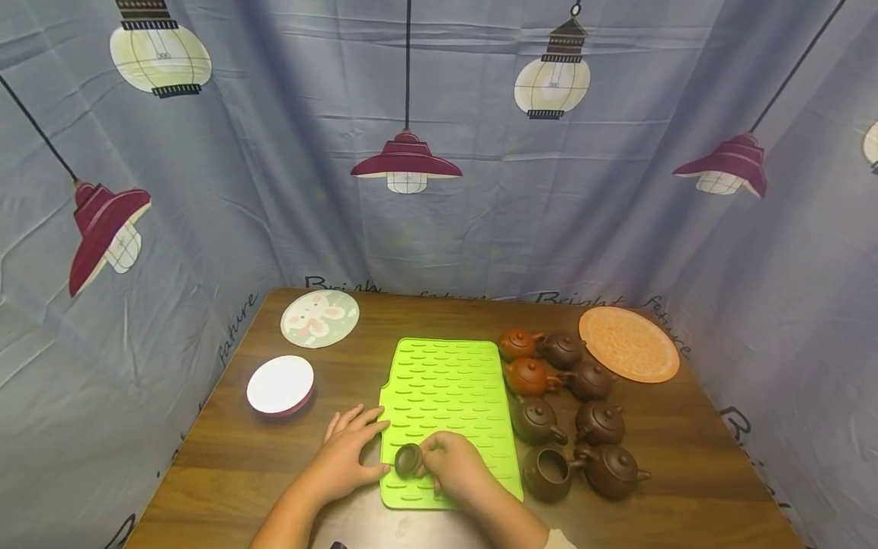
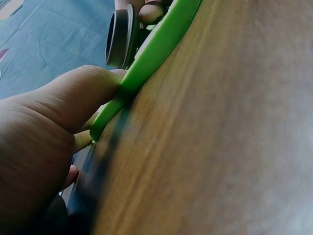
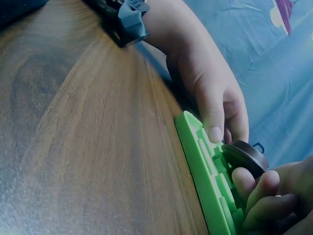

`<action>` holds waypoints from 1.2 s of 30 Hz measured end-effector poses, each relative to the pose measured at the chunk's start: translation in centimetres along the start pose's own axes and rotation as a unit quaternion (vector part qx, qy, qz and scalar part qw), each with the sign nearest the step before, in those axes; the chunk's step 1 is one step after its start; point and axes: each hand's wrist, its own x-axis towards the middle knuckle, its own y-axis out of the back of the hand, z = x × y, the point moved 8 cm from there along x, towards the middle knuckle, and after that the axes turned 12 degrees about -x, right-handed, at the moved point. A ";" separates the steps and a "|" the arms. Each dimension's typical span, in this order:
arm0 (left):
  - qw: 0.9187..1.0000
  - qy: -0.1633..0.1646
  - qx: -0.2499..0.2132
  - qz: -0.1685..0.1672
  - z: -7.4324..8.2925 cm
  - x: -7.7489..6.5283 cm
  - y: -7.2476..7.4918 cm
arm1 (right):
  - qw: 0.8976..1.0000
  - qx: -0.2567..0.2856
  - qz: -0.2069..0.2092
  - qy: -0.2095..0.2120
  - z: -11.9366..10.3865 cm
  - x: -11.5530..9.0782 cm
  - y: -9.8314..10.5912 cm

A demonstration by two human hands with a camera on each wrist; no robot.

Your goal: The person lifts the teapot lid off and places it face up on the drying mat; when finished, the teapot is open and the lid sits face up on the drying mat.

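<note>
My right hand [image 1: 453, 463] pinches a small dark brown teapot lid [image 1: 408, 460] over the near left part of the green ridged mat [image 1: 453, 396]. The lid is tilted, its hollow underside facing my head camera. Fingers spread, my left hand [image 1: 350, 454] rests at the mat's left edge, its thumb close to the lid. In the left wrist view the lid [image 2: 122, 38] stands nearly on edge beyond the left thumb [image 2: 88, 90]. From the right wrist, curled right fingers [image 3: 266, 188] hold the lid [image 3: 245, 156] just above the mat [image 3: 200, 171].
Right of the mat stand several brown and reddish teapots [image 1: 535, 419], one dark pot [image 1: 547, 473] with an open top. Behind them lies an orange round mat [image 1: 629, 343]. At left are a white-topped round dish [image 1: 280, 383] and a rabbit-print round mat [image 1: 319, 318].
</note>
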 end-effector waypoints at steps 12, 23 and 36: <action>1.000 -0.009 0.011 0.013 0.2 0.1 0.3 | 0.999 -0.026 0.015 0.020 0.3 -1.2 2.2; 1.000 -0.010 0.010 0.018 -0.2 -0.3 -0.1 | 0.993 -0.047 0.104 0.000 2.2 -4.6 8.8; 1.000 -0.007 0.012 0.016 -0.4 0.1 -0.2 | 0.975 -0.070 0.202 -0.059 5.5 -9.5 16.7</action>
